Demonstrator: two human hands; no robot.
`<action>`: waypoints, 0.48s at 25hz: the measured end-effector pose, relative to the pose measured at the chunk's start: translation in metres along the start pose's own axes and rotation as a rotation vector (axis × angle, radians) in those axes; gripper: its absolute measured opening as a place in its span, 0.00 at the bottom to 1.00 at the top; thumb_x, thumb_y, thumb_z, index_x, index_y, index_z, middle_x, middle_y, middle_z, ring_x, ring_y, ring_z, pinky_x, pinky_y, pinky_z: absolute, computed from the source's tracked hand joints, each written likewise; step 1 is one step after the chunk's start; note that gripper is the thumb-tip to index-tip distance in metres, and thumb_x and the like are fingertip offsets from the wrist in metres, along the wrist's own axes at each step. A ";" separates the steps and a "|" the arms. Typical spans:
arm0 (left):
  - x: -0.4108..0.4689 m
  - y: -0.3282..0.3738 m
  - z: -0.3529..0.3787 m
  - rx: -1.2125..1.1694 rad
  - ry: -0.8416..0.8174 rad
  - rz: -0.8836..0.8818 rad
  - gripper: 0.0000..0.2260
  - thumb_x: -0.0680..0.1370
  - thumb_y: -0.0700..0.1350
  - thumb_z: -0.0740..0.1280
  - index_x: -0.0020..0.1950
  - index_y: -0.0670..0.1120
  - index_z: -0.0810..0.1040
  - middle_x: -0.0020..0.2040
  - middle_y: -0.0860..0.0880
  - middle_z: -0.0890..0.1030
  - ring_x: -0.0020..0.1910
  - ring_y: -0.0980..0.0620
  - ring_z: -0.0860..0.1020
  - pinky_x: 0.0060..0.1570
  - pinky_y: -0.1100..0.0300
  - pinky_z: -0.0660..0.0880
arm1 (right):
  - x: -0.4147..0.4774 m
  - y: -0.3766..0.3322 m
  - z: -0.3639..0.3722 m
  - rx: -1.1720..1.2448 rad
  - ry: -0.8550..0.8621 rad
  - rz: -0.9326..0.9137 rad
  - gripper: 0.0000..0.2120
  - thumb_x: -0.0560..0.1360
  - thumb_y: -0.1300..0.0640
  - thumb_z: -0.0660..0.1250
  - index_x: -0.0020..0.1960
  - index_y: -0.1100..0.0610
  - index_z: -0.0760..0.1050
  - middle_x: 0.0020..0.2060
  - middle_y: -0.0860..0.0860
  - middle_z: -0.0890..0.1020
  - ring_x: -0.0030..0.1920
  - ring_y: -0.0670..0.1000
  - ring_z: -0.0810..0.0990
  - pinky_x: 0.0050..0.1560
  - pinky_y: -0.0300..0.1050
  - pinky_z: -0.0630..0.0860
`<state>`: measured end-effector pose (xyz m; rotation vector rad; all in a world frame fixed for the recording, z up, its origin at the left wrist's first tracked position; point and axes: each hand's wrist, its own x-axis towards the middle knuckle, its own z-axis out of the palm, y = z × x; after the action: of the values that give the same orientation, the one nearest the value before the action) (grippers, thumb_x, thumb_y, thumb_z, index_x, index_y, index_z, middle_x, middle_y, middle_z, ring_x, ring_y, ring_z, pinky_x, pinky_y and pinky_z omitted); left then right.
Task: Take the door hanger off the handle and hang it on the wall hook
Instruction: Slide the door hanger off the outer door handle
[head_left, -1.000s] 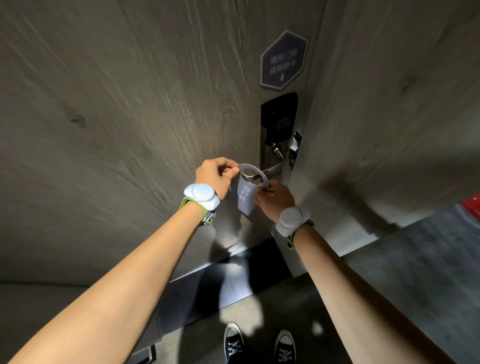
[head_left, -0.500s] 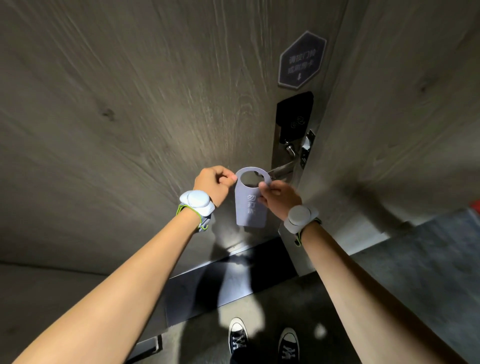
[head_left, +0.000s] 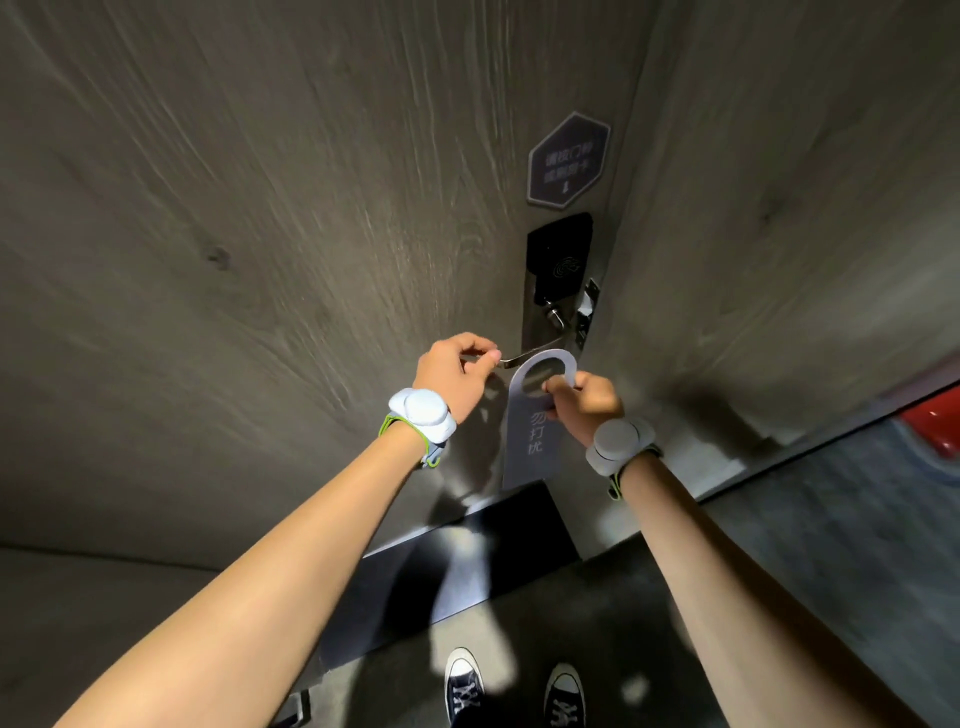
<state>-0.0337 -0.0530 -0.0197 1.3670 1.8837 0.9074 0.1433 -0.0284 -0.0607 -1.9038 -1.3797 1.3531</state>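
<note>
A grey door hanger (head_left: 532, 426) held up in front of the door handle (head_left: 535, 349).

The right hand (head_left: 584, 402) pinches the door hanger by the rim of its round hole, and the card hangs down just below the metal handle, whose bar shows behind the hole. The left hand (head_left: 454, 375) is curled shut, its fingertips pinching the free end of the handle. Both wrists wear white bands. Above the handle sit a black card reader (head_left: 558, 254) and a dark six-sided sign (head_left: 568, 161) on the wooden door (head_left: 260, 234). Two black sneakers (head_left: 514, 688) stand on the floor.
</note>
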 end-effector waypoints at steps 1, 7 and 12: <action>0.002 0.003 0.004 0.025 -0.011 0.002 0.06 0.77 0.48 0.70 0.51 0.50 0.85 0.38 0.47 0.86 0.32 0.57 0.77 0.39 0.68 0.74 | 0.000 -0.001 -0.002 0.002 0.014 0.012 0.20 0.69 0.45 0.62 0.45 0.60 0.82 0.40 0.58 0.88 0.47 0.62 0.88 0.55 0.60 0.83; 0.022 0.013 0.019 0.134 -0.080 0.028 0.07 0.76 0.43 0.72 0.51 0.43 0.87 0.46 0.43 0.87 0.46 0.47 0.82 0.55 0.61 0.76 | 0.021 -0.012 -0.006 0.061 -0.040 -0.067 0.13 0.77 0.52 0.65 0.48 0.60 0.83 0.48 0.64 0.87 0.53 0.64 0.86 0.59 0.63 0.81; 0.033 0.006 0.025 0.132 -0.072 0.027 0.04 0.75 0.43 0.74 0.46 0.44 0.88 0.40 0.39 0.86 0.38 0.49 0.77 0.49 0.60 0.76 | 0.033 -0.021 0.002 0.002 -0.016 -0.085 0.20 0.82 0.47 0.62 0.56 0.63 0.82 0.54 0.62 0.86 0.57 0.63 0.84 0.62 0.58 0.79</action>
<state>-0.0194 -0.0161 -0.0321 1.4868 1.9024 0.7474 0.1328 0.0095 -0.0602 -1.8153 -1.4498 1.3309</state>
